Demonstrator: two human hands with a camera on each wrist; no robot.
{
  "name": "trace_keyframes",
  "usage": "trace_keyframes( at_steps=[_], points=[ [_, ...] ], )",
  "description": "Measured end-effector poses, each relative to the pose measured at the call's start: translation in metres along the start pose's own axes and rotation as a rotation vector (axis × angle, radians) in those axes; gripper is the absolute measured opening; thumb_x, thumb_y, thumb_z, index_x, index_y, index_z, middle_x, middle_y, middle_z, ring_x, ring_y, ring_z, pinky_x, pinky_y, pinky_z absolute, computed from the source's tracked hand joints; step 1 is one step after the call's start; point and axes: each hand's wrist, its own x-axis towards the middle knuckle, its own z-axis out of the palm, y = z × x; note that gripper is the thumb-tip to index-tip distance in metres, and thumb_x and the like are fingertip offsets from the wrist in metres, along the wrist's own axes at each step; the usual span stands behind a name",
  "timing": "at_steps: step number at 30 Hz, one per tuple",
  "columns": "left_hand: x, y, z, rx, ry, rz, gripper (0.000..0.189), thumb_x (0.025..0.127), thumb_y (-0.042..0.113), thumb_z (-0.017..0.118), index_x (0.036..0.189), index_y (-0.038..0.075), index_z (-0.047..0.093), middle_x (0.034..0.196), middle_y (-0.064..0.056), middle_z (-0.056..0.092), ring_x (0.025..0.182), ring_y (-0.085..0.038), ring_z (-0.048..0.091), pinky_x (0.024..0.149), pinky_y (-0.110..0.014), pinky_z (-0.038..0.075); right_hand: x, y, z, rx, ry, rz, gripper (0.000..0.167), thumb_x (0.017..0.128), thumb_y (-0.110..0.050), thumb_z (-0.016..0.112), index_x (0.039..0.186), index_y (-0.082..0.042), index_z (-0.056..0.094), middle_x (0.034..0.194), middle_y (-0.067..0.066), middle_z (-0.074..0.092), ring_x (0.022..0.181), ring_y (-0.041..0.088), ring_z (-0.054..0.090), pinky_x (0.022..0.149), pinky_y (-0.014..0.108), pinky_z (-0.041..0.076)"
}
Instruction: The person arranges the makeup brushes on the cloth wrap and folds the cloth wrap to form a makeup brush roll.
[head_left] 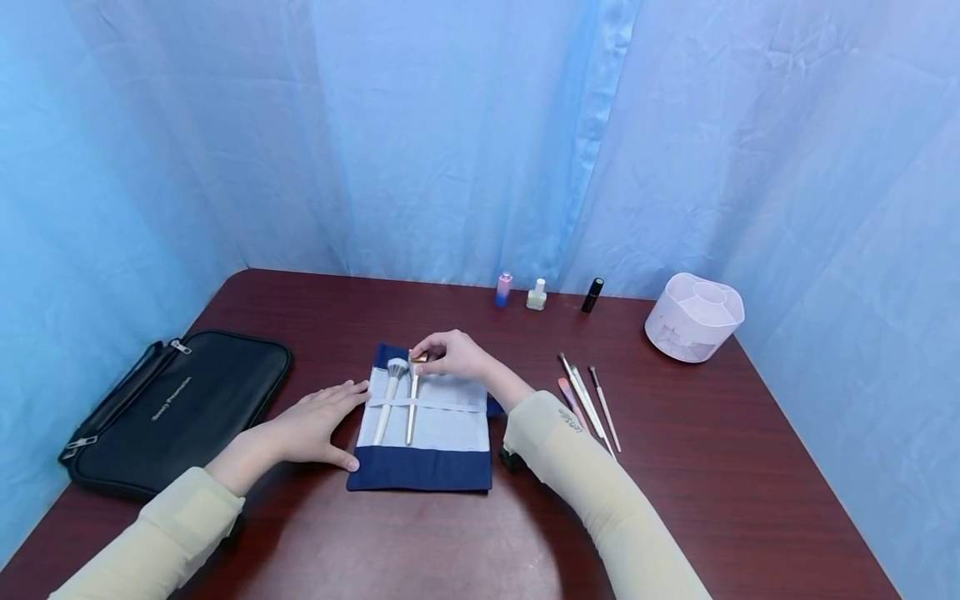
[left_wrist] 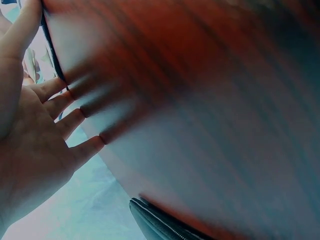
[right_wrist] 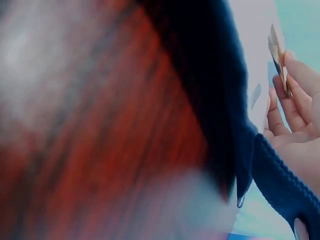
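Note:
A navy and pale grey brush roll lies spread on the table. Tucked under its cross strap, at the left, is a white-handled makeup brush. Beside that one, a second makeup brush also passes beneath the strap. My right hand pinches this second brush near its upper end; in the right wrist view, thumb and fingertips meet on its gold part. Along the roll's left edge rests my left hand, fingers straight and spread, thumb near the lower corner. The left wrist view shows its palm holding nothing.
Several loose brushes lie right of the roll, partly behind my right sleeve. A black zipped case is at the left. Toward the back stand a pink-blue bottle, a nail polish bottle, a black tube and a white organizer.

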Motion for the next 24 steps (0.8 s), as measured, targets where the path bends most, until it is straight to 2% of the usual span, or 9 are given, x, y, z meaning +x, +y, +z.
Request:
trace_keyframes(
  at_steps=[6, 11, 16, 20, 24],
  points=[
    [0.000, 0.000, -0.001, 0.006, -0.005, 0.000, 0.104, 0.069, 0.059, 0.075, 0.147, 0.004, 0.032, 0.154, -0.013, 0.026, 0.141, -0.037, 0.023, 0.108, -0.060, 0.025, -0.002, 0.000, 0.001, -0.089, -0.077, -0.060, 0.019, 0.082, -0.025, 0.074, 0.100, -0.018, 0.074, 0.094, -0.004, 0.071, 0.074, 0.009, 0.061, 0.063, 0.021, 0.049],
    [0.000, 0.001, -0.001, 0.009, -0.006, -0.005, 0.105, 0.069, 0.060, 0.074, 0.146, 0.004, 0.032, 0.154, -0.014, 0.026, 0.141, -0.037, 0.023, 0.108, -0.060, 0.025, -0.005, -0.001, 0.003, -0.112, -0.159, -0.082, 0.020, 0.085, -0.023, 0.071, 0.104, -0.018, 0.074, 0.090, -0.006, 0.071, 0.067, 0.011, 0.056, 0.059, 0.021, 0.044],
    [0.001, 0.001, -0.001, 0.008, -0.012, -0.021, 0.105, 0.068, 0.062, 0.073, 0.146, 0.004, 0.032, 0.154, -0.014, 0.027, 0.140, -0.037, 0.024, 0.108, -0.060, 0.024, -0.008, -0.002, 0.005, -0.135, -0.234, -0.092, 0.020, 0.088, -0.024, 0.068, 0.107, -0.020, 0.072, 0.096, -0.008, 0.070, 0.059, 0.011, 0.049, 0.058, 0.021, 0.041],
    [0.000, 0.001, -0.001, 0.005, -0.013, -0.023, 0.105, 0.068, 0.062, 0.073, 0.146, 0.004, 0.032, 0.154, -0.014, 0.027, 0.140, -0.038, 0.023, 0.108, -0.061, 0.024, -0.010, -0.006, 0.002, -0.142, -0.250, -0.097, 0.023, 0.088, -0.023, 0.068, 0.110, -0.018, 0.071, 0.105, -0.006, 0.069, 0.069, 0.011, 0.054, 0.062, 0.020, 0.044],
    [0.000, 0.002, -0.002, 0.005, -0.010, -0.018, 0.106, 0.068, 0.063, 0.072, 0.146, 0.005, 0.032, 0.154, -0.014, 0.027, 0.140, -0.038, 0.023, 0.108, -0.061, 0.024, -0.015, -0.010, -0.007, -0.179, -0.228, -0.117, 0.028, 0.088, -0.025, 0.068, 0.114, -0.017, 0.069, 0.120, -0.003, 0.063, 0.090, 0.010, 0.060, 0.076, 0.022, 0.050]
  ],
)
